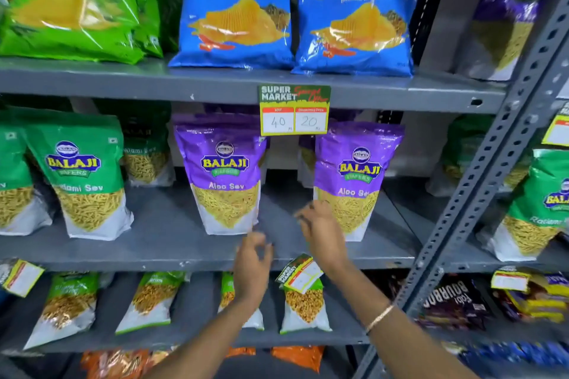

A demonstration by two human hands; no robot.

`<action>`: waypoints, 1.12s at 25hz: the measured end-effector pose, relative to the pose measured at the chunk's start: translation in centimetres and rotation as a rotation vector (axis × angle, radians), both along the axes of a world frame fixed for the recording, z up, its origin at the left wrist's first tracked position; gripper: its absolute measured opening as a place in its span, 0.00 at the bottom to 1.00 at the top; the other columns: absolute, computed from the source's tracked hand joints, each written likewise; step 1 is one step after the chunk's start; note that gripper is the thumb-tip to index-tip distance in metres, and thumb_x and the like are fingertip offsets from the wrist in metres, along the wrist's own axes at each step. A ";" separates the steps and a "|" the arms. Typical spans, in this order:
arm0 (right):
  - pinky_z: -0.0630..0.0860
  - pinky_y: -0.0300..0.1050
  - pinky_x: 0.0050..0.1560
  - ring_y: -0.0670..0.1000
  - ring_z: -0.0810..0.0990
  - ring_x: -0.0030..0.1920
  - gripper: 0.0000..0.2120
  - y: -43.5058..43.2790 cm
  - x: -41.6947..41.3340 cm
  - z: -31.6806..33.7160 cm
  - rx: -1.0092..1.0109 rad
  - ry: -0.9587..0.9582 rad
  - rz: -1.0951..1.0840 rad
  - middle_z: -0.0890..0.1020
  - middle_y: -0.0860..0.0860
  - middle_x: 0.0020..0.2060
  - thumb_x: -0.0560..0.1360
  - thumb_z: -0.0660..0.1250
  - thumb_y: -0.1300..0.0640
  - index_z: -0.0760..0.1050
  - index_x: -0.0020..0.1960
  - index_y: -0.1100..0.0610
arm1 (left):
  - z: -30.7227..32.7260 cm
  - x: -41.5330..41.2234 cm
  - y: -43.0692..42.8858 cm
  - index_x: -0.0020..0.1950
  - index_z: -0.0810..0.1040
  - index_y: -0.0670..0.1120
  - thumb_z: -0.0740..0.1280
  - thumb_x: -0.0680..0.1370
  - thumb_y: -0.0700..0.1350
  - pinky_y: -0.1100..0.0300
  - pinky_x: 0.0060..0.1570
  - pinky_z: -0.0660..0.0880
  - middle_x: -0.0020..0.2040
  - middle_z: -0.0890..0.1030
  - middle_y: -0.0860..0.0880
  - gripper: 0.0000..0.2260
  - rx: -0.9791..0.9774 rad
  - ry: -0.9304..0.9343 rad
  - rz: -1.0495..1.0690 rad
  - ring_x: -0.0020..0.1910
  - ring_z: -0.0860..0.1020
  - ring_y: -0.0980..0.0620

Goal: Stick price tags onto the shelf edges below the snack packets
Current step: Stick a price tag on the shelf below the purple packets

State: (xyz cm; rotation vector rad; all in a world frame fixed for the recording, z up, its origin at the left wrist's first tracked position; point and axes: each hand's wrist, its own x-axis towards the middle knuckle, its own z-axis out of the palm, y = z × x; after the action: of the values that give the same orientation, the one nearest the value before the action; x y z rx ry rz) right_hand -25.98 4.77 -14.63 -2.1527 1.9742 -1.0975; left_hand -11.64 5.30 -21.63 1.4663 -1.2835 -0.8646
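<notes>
Grey steel shelving (215,83) fills my view, slotted upright (480,188) at right, stocked front to back with snack packets. Item one, left hand (251,268): fingers (257,238) loosely curled and slightly apart, gripping nothing, held over the front lip of the middle shelf (138,255); motion blur hides whether the tips touch the metal. Item two, right hand (323,234): fingers (304,214) spread apart, also empty, raised before the lower corner of the right purple Aloo Sev pouch (357,175); thin bangle (380,317) on that wrist. Item three, loose price tag (300,272): green-and-yellow card, tilted, lying at the middle shelf's front edge between my two wrists, below both sets of fingers and nearer the right forearm; I cannot tell whether it is stuck down. Item four, mounted price tag (294,109): hangs straight from the upper shelf edge, handwritten 40 and 20, under the gap between two blue Crunchem packets (237,9). Item five, left purple Aloo Sev pouch (226,172), just above the left hand. Item six, green Ratlami Sev pouches (80,175) at far left. Further tags (20,277) show at the frame edges.
</notes>
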 end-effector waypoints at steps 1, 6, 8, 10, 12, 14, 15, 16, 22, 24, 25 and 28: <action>0.80 0.48 0.60 0.55 0.78 0.66 0.13 0.0 -0.1 -1.3 0.280 0.022 0.040 0.85 0.66 0.61 0.82 0.67 0.69 0.85 0.63 0.65 | -2.1 -0.3 0.0 0.36 0.76 0.39 0.77 0.75 0.37 0.48 0.41 0.69 0.31 0.78 0.47 0.12 0.276 0.124 -0.025 0.41 0.75 0.41; 0.78 0.55 0.70 0.63 0.79 0.74 0.14 -1.4 -1.8 -6.9 0.622 0.211 0.028 0.79 0.62 0.72 0.87 0.65 0.66 0.81 0.71 0.64 | -6.9 -1.8 -0.3 0.34 0.73 0.44 0.66 0.86 0.29 0.68 0.24 0.72 0.18 0.80 0.56 0.21 0.710 0.263 -0.121 0.31 0.75 0.56; 0.78 0.56 0.63 0.64 0.81 0.70 0.12 -1.3 -1.7 -8.0 0.637 0.181 0.000 0.81 0.64 0.70 0.87 0.64 0.66 0.82 0.67 0.67 | -7.6 -2.5 -0.8 0.37 0.80 0.35 0.66 0.84 0.26 0.72 0.20 0.70 0.21 0.83 0.51 0.17 0.653 0.187 -0.084 0.33 0.71 0.52; 0.71 0.52 0.51 0.62 0.83 0.64 0.09 -0.4 -2.2 -9.2 0.599 0.082 -0.048 0.83 0.64 0.63 0.87 0.65 0.66 0.84 0.59 0.67 | -8.7 -2.7 -1.4 0.34 0.81 0.34 0.68 0.82 0.25 0.62 0.25 0.66 0.26 0.81 0.40 0.17 0.516 0.055 0.002 0.36 0.72 0.50; 0.66 0.45 0.48 0.59 0.83 0.54 0.10 0.7 -3.5 -10.7 0.558 -0.057 -0.143 0.81 0.60 0.50 0.85 0.67 0.69 0.80 0.46 0.61 | -8.5 -2.9 -1.3 0.26 0.68 0.49 0.69 0.83 0.28 0.55 0.30 0.60 0.26 0.70 0.48 0.29 0.399 -0.058 -0.010 0.31 0.68 0.52; 0.68 0.46 0.47 0.61 0.84 0.55 0.11 1.4 -4.8 -11.9 0.537 -0.175 -0.224 0.81 0.60 0.49 0.83 0.68 0.71 0.81 0.45 0.60 | -8.2 -3.5 -1.2 0.27 0.65 0.52 0.69 0.83 0.30 0.55 0.32 0.60 0.28 0.71 0.48 0.30 0.344 -0.046 -0.052 0.31 0.70 0.52; 0.72 0.48 0.48 0.63 0.85 0.58 0.09 1.4 -5.2 -11.9 0.531 -0.204 -0.249 0.84 0.62 0.52 0.83 0.68 0.71 0.85 0.48 0.63 | -8.2 -3.8 -1.2 0.28 0.67 0.50 0.69 0.84 0.31 0.55 0.33 0.61 0.31 0.74 0.44 0.27 0.322 -0.073 -0.069 0.34 0.73 0.47; 0.75 0.51 0.50 0.64 0.85 0.60 0.08 1.2 -5.4 -11.8 0.515 -0.217 -0.267 0.86 0.63 0.56 0.83 0.68 0.71 0.86 0.52 0.66 | -8.1 -4.2 -1.3 0.30 0.69 0.47 0.69 0.84 0.32 0.55 0.36 0.62 0.34 0.77 0.42 0.24 0.305 -0.086 -0.064 0.37 0.75 0.45; 0.68 0.45 0.48 0.64 0.84 0.61 0.06 0.1 -5.8 -11.7 0.502 -0.144 -0.291 0.86 0.65 0.60 0.85 0.68 0.69 0.84 0.56 0.70 | -7.3 -4.8 -2.2 0.26 0.66 0.47 0.71 0.85 0.35 0.54 0.40 0.64 0.36 0.79 0.28 0.29 0.265 -0.230 -0.076 0.37 0.79 0.35; 0.68 0.45 0.47 0.63 0.84 0.60 0.06 0.3 -5.4 -11.3 0.470 -0.071 -0.265 0.86 0.64 0.58 0.85 0.70 0.68 0.82 0.49 0.65 | -7.2 -5.0 -2.1 0.25 0.66 0.43 0.71 0.85 0.35 0.56 0.37 0.62 0.33 0.78 0.27 0.29 0.253 -0.285 -0.065 0.37 0.79 0.29; 0.69 0.46 0.45 0.63 0.85 0.57 0.10 0.4 -5.1 -11.1 0.452 -0.054 -0.267 0.88 0.64 0.54 0.82 0.75 0.68 0.79 0.44 0.61 | -7.0 -5.1 -2.1 0.25 0.64 0.44 0.72 0.85 0.35 0.56 0.34 0.60 0.30 0.78 0.30 0.30 0.252 -0.311 -0.050 0.39 0.80 0.28; 0.75 0.45 0.24 0.58 0.85 0.29 0.26 0.4 -4.7 -11.1 0.474 0.035 -0.193 0.85 0.57 0.30 0.48 0.94 0.69 0.78 0.31 0.59 | -5.2 -4.8 -1.8 0.26 0.62 0.49 0.73 0.84 0.43 0.54 0.34 0.65 0.36 0.84 0.33 0.30 0.283 -0.459 -0.021 0.49 0.85 0.29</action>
State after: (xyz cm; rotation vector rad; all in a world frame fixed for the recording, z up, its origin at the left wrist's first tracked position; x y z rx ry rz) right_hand -30.65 5.21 -25.74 -1.7769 2.2122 -0.5271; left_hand -16.42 3.54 -26.79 1.9594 -1.5565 -0.7711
